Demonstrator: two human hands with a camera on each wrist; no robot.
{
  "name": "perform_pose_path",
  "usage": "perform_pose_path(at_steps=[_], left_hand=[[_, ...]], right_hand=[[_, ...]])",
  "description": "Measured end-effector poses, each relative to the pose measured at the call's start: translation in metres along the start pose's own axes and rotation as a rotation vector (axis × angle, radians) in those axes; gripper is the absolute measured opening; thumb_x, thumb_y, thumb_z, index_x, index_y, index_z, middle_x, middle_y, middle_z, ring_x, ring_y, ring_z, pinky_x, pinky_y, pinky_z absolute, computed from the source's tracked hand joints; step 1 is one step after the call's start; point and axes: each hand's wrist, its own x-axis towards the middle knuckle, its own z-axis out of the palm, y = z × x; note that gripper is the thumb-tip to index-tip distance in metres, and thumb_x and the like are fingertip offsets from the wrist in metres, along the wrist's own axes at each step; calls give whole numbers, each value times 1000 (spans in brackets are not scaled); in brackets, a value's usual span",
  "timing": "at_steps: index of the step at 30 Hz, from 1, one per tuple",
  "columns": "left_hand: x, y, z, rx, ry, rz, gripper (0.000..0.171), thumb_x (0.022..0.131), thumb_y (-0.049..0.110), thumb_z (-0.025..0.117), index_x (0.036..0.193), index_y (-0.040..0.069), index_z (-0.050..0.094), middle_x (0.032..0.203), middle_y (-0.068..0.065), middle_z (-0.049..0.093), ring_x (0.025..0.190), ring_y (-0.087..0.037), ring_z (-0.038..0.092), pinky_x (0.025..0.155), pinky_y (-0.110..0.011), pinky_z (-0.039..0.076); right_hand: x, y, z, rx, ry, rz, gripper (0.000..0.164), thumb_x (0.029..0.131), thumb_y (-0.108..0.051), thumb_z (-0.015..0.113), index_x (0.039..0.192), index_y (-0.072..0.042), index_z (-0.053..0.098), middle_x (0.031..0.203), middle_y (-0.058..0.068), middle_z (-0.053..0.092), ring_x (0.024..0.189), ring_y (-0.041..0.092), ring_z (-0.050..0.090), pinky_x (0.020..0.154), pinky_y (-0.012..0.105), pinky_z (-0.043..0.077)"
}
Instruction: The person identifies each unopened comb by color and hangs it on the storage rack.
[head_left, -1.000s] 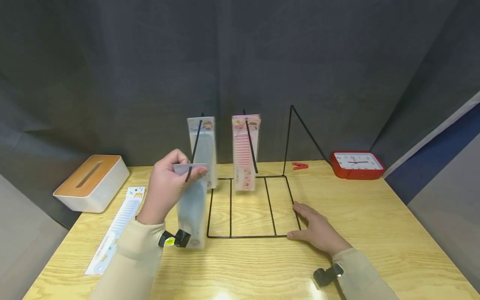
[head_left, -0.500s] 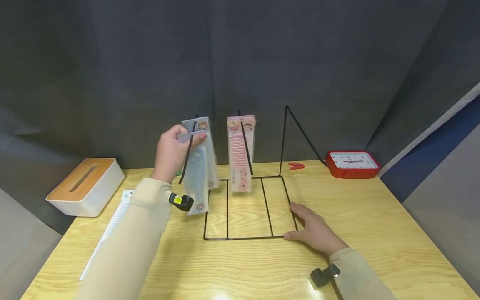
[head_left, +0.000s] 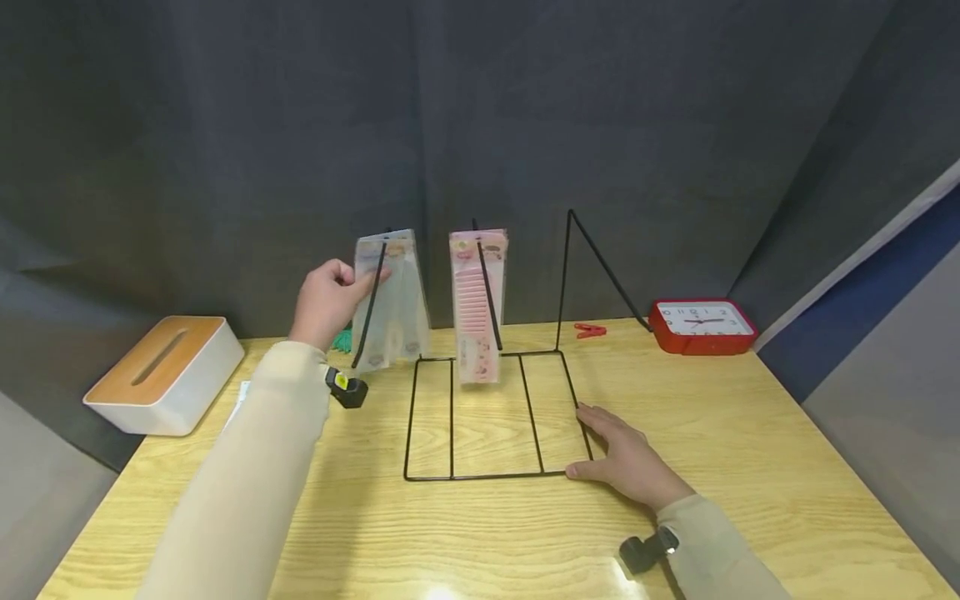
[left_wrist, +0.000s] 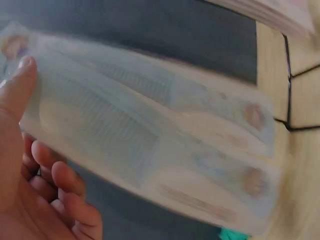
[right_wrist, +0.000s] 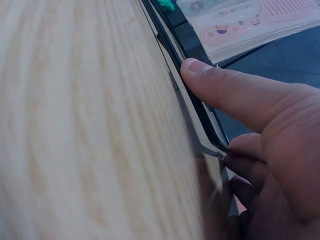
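Note:
My left hand [head_left: 326, 304] holds a packaged pale-blue comb [head_left: 377, 343] at the left hook [head_left: 367, 320] of a black wire rack [head_left: 452, 417]. In the left wrist view the thumb [left_wrist: 22, 82] lies on the pack's upper front, with several fingers curled below its edge. Just behind it hangs another blue comb pack [head_left: 411, 308], partly overlapped. Pink comb packs [head_left: 472, 304] hang from the middle hook. My right hand [head_left: 630, 458] rests spread at the rack's front right corner; its thumb [right_wrist: 200, 72] touches the front bar and its fingers meet the side bar.
A white tissue box [head_left: 168, 400] with a wooden lid stands at the left. Beside my left forearm shows a sliver of a flat pack [head_left: 238, 398]. A green item [head_left: 342, 340], a red clip [head_left: 589, 331] and a red clock [head_left: 703, 327] sit toward the back.
My left hand has raised the blue comb pack and moved it back along the left hook, up to the pack behind. The right hand has stayed at the rack corner.

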Motion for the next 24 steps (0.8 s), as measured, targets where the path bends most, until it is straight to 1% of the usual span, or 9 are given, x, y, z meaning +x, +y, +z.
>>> perform_pose_path(at_steps=[3,6,9,12,14,16,18,20,24], left_hand=[[-1,-19,-4,24,-19,-20,59,87,65,65,88,9,46,74,-4,40,60,-19,38,54,-36,36],[-2,-43,-10,70,-21,-49,64,85,71,64,90,9,47,76,-5,41,61,-20,38,54,-36,36],[-5,-71,-21,92,-21,-84,64,85,70,64,92,8,47,77,-7,43,64,-22,39,56,-36,37],[-8,-104,-31,82,-28,-121,62,88,65,64,99,6,47,83,-9,46,69,-25,42,61,-38,40],[-13,-128,-37,77,-49,-153,64,91,62,63,108,2,47,94,-13,49,79,-28,47,68,-41,43],[-18,-153,-42,82,-73,-193,71,92,60,62,121,-2,45,111,-20,51,94,-35,51,80,-47,46],[-24,-175,-47,107,-93,-234,82,93,61,60,134,-6,40,129,-28,47,112,-42,49,92,-54,45],[-29,-192,-51,137,-95,-270,89,93,62,59,143,-7,35,144,-32,39,126,-49,43,101,-61,39],[-35,-214,-56,196,-70,-319,91,94,61,59,151,-3,30,152,-34,31,134,-54,35,101,-70,32]], right_hand=[[0,1,1,-3,3,-4,102,77,-52,83,156,-8,35,163,13,30,149,42,20,116,66,18],[0,1,2,1,0,-6,102,77,-52,83,156,-7,35,162,14,30,149,42,20,115,66,19],[0,1,2,6,-3,-7,102,77,-51,83,156,-7,35,163,14,29,149,43,20,115,66,18],[0,0,0,3,-1,-9,103,77,-51,83,156,-7,34,163,14,29,149,42,20,116,66,18],[0,-1,-1,6,0,-9,103,77,-51,83,156,-7,34,163,14,29,149,43,19,116,67,18],[1,-2,-2,8,-3,-7,103,78,-51,83,156,-7,34,163,14,29,149,42,19,116,67,18],[0,-3,-2,10,-10,-2,103,78,-52,83,157,-7,34,163,13,29,149,42,19,116,67,18],[0,-3,-2,12,-14,2,103,78,-52,83,157,-7,34,163,13,29,149,42,19,116,67,18],[-1,-3,-1,12,-13,5,103,77,-53,83,156,-8,34,163,13,29,149,42,19,116,66,19]])
